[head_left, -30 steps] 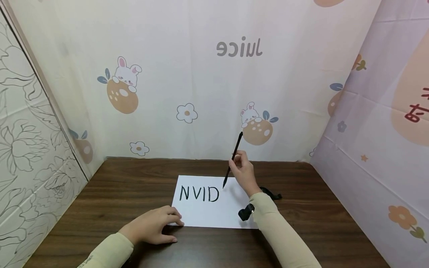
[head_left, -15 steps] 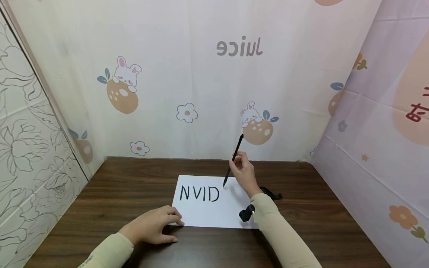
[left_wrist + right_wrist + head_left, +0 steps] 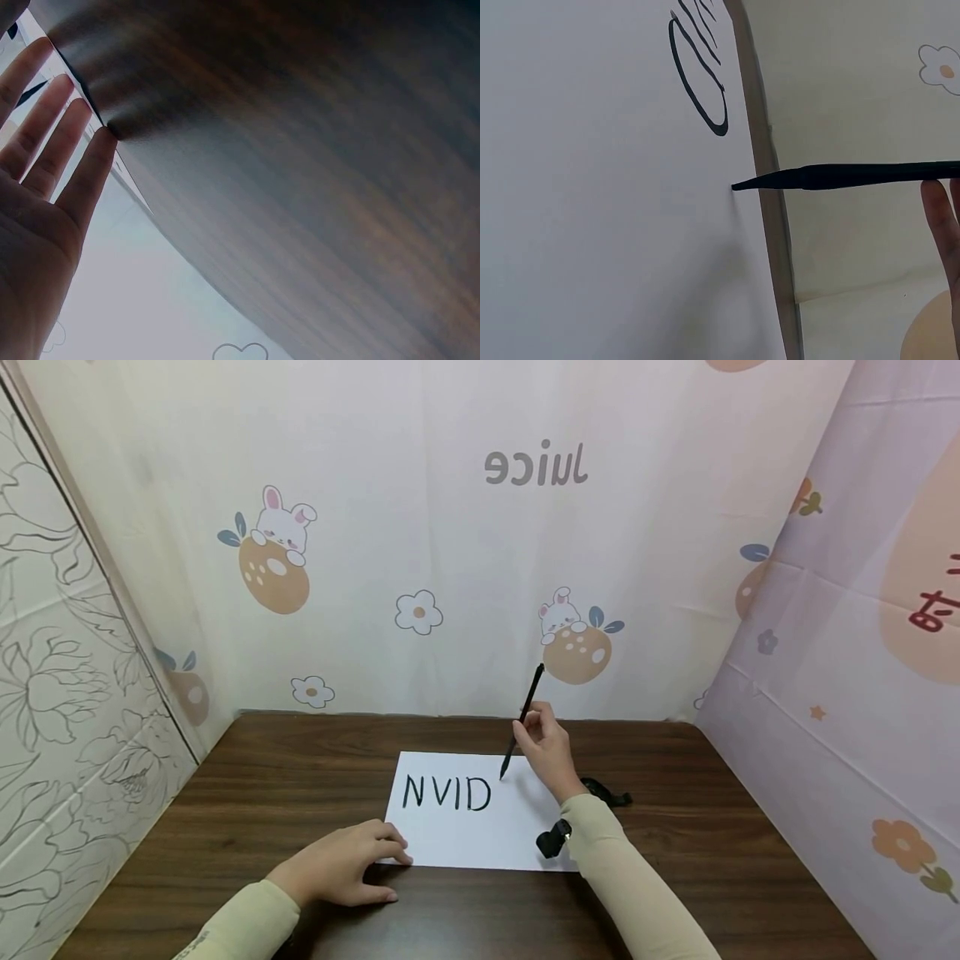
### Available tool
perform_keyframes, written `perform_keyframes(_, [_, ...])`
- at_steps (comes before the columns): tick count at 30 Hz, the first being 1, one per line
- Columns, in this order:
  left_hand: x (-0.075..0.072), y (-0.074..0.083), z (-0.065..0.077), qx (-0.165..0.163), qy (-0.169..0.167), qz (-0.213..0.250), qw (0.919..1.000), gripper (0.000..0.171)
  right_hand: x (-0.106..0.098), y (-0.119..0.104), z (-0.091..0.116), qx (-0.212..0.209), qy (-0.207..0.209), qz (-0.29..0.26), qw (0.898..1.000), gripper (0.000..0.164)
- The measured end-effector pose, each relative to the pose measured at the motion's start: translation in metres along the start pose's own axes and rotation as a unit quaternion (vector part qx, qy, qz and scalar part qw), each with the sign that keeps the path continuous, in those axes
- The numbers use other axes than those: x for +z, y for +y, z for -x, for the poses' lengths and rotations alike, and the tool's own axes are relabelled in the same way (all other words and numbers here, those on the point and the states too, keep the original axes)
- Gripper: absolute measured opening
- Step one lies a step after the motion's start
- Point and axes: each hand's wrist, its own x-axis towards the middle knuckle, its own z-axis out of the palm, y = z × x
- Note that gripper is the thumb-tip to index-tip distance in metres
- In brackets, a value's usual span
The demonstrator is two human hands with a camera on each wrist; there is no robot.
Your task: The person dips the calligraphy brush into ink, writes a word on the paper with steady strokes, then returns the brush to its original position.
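Observation:
A sheet of white paper [image 3: 465,843] bears the black letters NVID [image 3: 446,793]. My right hand [image 3: 549,750] pinches a slim black calligraphy brush [image 3: 531,693] above it, the shaft leaning up and to the right. In the right wrist view, the tip of the brush [image 3: 802,178] is at the paper, just past the D; I cannot tell whether it touches. At the paper's lower left corner my left hand [image 3: 348,864] rests with its fingertips on the sheet and thumb on the table. The left wrist view shows its fingers [image 3: 90,172] extended and spread.
The brown wooden table [image 3: 300,777] runs back to a printed curtain [image 3: 465,527]. A black strap [image 3: 611,795] shows beyond the right wrist, and a small black device [image 3: 553,839] sits under that wrist. Patterned fabric stands at both sides.
My right hand has sunk very slightly, and the top of the brush has come down with it. My left hand and the paper stay as they were; no new stroke shows.

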Motion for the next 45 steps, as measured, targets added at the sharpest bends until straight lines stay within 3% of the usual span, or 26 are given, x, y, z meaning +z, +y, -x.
perform_keyframes(24, [-0.004,0.000,-0.002,-0.005,-0.012,0.004,0.9999,0.033,0.000,0.004,0.003,-0.017,-0.013,0.006,1.000,0.024])
perform_keyframes(45, [0.000,-0.001,-0.001,0.015,0.009,-0.001,0.9999,0.034,0.000,0.004,0.011,-0.002,-0.029,-0.001,1.000,0.024])
